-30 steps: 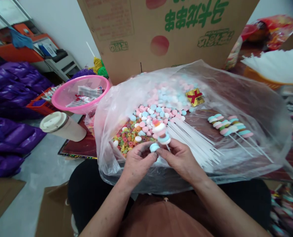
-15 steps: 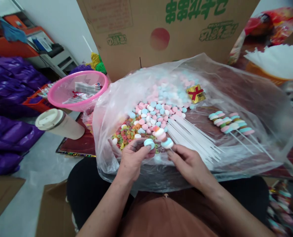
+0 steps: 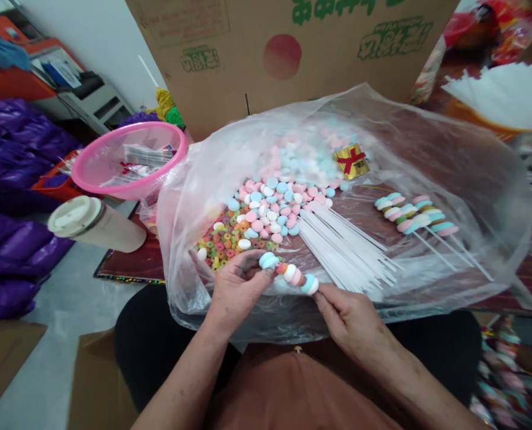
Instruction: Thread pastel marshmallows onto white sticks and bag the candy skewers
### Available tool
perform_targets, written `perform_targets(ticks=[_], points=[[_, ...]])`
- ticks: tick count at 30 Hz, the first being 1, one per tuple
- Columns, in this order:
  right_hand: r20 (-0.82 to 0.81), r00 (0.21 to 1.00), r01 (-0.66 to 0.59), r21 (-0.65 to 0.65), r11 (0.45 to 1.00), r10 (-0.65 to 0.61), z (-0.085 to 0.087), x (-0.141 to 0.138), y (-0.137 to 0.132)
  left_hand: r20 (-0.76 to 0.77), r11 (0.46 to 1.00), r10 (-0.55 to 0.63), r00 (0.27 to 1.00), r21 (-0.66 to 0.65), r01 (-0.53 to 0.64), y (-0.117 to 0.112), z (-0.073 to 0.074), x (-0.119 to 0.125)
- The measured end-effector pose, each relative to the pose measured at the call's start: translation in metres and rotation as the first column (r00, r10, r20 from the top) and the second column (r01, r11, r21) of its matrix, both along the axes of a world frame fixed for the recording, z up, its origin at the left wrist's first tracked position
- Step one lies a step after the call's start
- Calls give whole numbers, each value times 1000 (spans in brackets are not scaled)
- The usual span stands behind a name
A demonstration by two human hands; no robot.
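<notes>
My left hand pinches a blue-and-white marshmallow at the far tip of a candy skewer. Around the skewer's bottom end, my right hand is closed, its stick mostly hidden by the fingers. Threaded along it are marshmallows in white, pink and blue, with orange and red ring pieces between. Just beyond my hands lie loose pastel marshmallows, coloured cereal rings and a bundle of white sticks. Several loaded marshmallow skewers rest to the right.
A clear plastic bag spreads over the table around the candy. A gold packet lies on it. At left stand a pink basket and a lidded cup. A large cardboard box rises behind.
The skewer has swung to a flatter angle, and its tip now meets the marshmallow in my left hand. My right hand has moved slightly down and right.
</notes>
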State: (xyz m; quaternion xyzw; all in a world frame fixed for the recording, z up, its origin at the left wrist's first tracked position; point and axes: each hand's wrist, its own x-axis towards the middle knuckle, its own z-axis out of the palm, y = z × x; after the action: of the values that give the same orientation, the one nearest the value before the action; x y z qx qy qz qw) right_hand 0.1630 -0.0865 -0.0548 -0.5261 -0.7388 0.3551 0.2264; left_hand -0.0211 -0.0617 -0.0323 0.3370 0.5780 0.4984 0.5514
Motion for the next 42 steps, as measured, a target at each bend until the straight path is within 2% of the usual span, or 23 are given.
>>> perform_targets(ticks=[3, 10, 15, 20, 23, 26, 29, 32, 35, 37, 40, 42], points=[[-12, 1000, -23, 12, 1000, 23, 3, -1, -4, -48, 998, 54, 997, 23, -53, 1, -4, 0], [-12, 998, -61, -22, 998, 61, 8, -4, -8, -261, 991, 67, 963, 129, -34, -2, -9, 1], [11, 999, -53, -13, 998, 53, 10, -3, -9, -255, 992, 75, 964, 116, -47, -3, -8, 2], [56, 998, -31, 23, 999, 29, 9, -2, -11, -277, 985, 141, 951, 140, -105, -1, -9, 2], [53, 998, -29, 26, 999, 28, 9, -3, -11, -284, 987, 117, 952, 135, -81, -2, -9, 4], [63, 997, -45, -10, 999, 46, 10, -4, -9, -373, 984, 108, 921, 173, -45, -5, -10, 5], [75, 996, -50, -46, 998, 53, 11, -6, -9, -494, 968, 144, 857, 251, -18, -9, -13, 5], [58, 997, -40, -23, 999, 41, 9, -11, -9, -543, 950, 165, 824, 312, 15, -10, -18, 3], [11, 1000, -10, -4, 1000, 10, 3, -18, -10, -512, 953, 141, 848, 301, 23, -9, -20, 0], [-25, 1000, 13, -22, 1000, -14, -1, -21, -10, -446, 966, 79, 891, 255, 42, -8, -18, -3], [-52, 998, 17, -49, 999, -19, -3, -22, -9, -222, 983, 8, 975, 181, 33, -4, -14, -4], [-56, 998, 10, -42, 999, -13, -3, -22, -8, -29, 987, 90, 996, 135, -85, 1, -12, -1]])
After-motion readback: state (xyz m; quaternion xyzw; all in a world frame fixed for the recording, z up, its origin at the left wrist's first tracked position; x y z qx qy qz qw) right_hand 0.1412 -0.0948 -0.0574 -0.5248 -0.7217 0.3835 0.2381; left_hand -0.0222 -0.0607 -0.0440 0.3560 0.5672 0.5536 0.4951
